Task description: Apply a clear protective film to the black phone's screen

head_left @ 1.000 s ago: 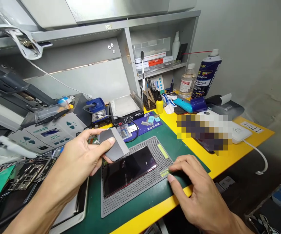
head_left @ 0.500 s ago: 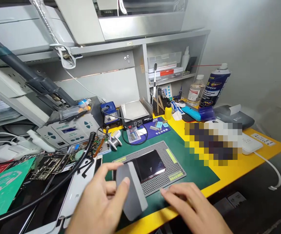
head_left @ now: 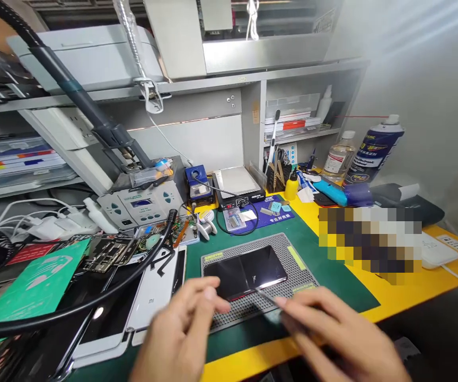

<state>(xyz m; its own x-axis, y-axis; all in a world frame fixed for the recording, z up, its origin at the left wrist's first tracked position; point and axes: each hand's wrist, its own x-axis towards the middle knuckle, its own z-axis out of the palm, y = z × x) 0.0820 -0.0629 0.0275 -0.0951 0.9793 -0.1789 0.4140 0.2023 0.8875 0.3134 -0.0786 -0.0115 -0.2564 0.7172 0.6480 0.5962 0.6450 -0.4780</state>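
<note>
A black glossy smartphone (head_left: 245,269) lies face up on a grey dotted silicone mat (head_left: 292,260). My right hand (head_left: 332,331) holds a thin dark pick-like tool (head_left: 269,298), and its tip rests at the phone's near edge. My left hand (head_left: 181,331) is blurred, just in front of the phone, with its fingers apart and nothing visible in them. It does not touch the phone.
A green work mat (head_left: 344,300) lies on a yellow bench, with a white phone (head_left: 151,302) and bare circuit boards (head_left: 109,254) to the left. A black hose (head_left: 105,289) crosses there. A rework station (head_left: 139,204) and spray can (head_left: 374,151) stand behind.
The grey block held in my left hand has gone from view. My right hand now holds a thin tool at the phone's edge. The view has swung, shifting the bench rightward.
</note>
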